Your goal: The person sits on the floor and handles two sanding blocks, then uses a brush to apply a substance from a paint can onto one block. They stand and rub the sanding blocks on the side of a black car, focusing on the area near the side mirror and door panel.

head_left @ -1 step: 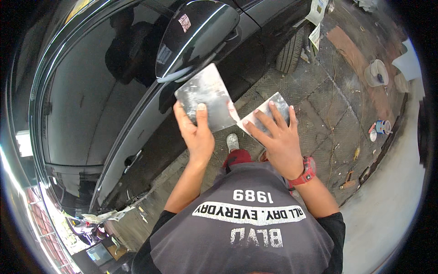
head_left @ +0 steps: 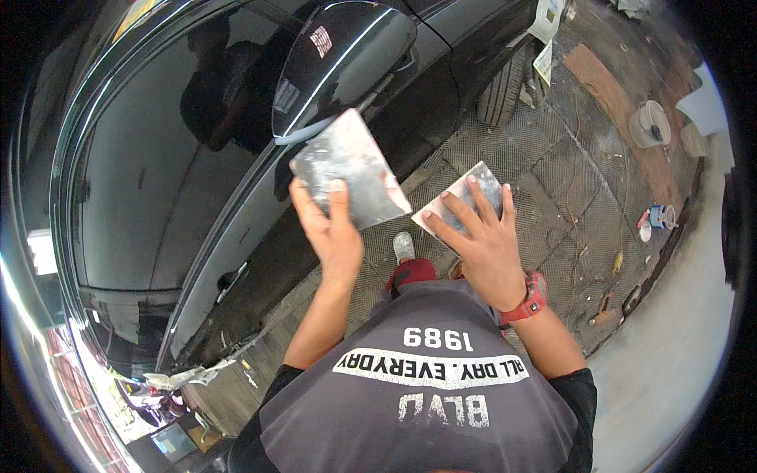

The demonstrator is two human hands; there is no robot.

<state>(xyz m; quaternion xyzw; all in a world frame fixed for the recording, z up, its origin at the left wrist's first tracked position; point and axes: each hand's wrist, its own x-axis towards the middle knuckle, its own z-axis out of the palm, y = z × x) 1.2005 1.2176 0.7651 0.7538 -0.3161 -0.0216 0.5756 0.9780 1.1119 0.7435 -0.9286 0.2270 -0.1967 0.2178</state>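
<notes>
My left hand (head_left: 333, 236) grips a square grey metal plate (head_left: 347, 173), thumb on top and the other fingers mostly underneath. The plate has whitish smears and a pinkish-white blob of paste (head_left: 391, 188) near its right edge. Close by on the right, my right hand (head_left: 489, 244) holds a smaller flat metal spreader (head_left: 487, 183), its fingers laid across the upper face; the thumb is hidden. Pale pinkish paste lies along the spreader's left part. A narrow gap separates its left corner from the larger plate. Both are held in the air beside a black car (head_left: 165, 197).
The car's side mirror (head_left: 347, 63) is just beyond the left plate. A tyre (head_left: 500, 91) stands ahead on the patterned floor (head_left: 544, 213). Along the right are a white bucket (head_left: 650, 126), a blue-labelled can (head_left: 662, 216), a cable and a pale wall (head_left: 670, 339).
My left hand and its plate have shifted slightly left, opening a gap where the spreader's corner met the plate. My right hand has barely moved.
</notes>
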